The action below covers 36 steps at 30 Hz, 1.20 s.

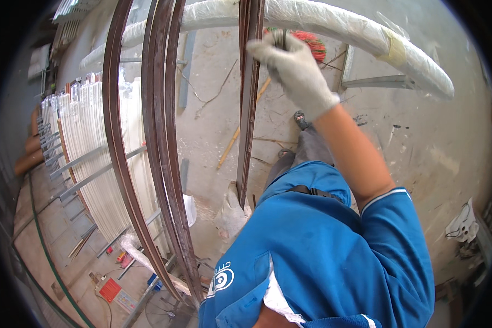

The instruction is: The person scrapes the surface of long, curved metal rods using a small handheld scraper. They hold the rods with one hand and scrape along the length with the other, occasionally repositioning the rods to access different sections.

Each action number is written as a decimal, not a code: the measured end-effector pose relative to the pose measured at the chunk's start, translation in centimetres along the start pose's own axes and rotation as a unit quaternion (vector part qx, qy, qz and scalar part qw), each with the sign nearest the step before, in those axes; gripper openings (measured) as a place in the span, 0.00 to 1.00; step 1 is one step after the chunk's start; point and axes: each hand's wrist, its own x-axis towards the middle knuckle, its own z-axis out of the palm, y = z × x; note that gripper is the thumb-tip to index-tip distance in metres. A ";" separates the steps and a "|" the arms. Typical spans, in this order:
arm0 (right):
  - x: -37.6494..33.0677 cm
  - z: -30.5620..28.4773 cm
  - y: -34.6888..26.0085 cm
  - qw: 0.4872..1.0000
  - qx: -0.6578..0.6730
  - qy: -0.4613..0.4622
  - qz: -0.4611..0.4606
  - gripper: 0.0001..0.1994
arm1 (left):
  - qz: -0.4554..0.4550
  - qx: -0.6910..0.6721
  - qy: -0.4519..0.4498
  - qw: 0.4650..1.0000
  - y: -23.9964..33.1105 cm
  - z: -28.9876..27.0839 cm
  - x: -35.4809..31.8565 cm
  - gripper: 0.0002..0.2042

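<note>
A long dark brown metal bar (249,109) runs from the top of the view down toward my body. My left hand (230,216), in a pale work glove, is closed around its near end; the fingers are partly hidden. Farther along, my right hand (298,68), also gloved, is beside the bar with its fingertips at the bar's edge. A slim dark object (283,39) sticks up from its curled fingers; its kind is unclear. Several more brown bars (159,109) stretch alongside on the left, apart from both hands.
A plastic-wrapped long bundle (322,21) crosses the far side, above a metal support (380,82). A red and green bristle broom head (313,46) and a yellow stick (229,147) lie on the floor. White profiles (93,142) fill a rack at left. A green hose (44,240) trails nearby.
</note>
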 end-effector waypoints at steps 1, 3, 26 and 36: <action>-1.1 0.2 0.2 0.999 -0.013 -0.007 0.033 0.14 | 0.001 -0.002 0.000 1.000 0.0 0.0 0.0 0.26; -2.1 0.4 0.4 0.999 -0.040 -0.006 0.012 0.14 | 0.001 -0.008 0.003 1.000 -0.1 0.2 0.1 0.25; 4.5 -0.2 -1.0 0.989 -0.084 0.051 -0.108 0.13 | -0.023 -0.017 -0.023 0.999 0.4 -0.1 0.0 0.25; -5.3 -1.7 3.1 0.982 -0.169 -0.087 0.024 0.25 | 0.003 -0.014 -0.008 1.000 0.1 -0.1 0.1 0.26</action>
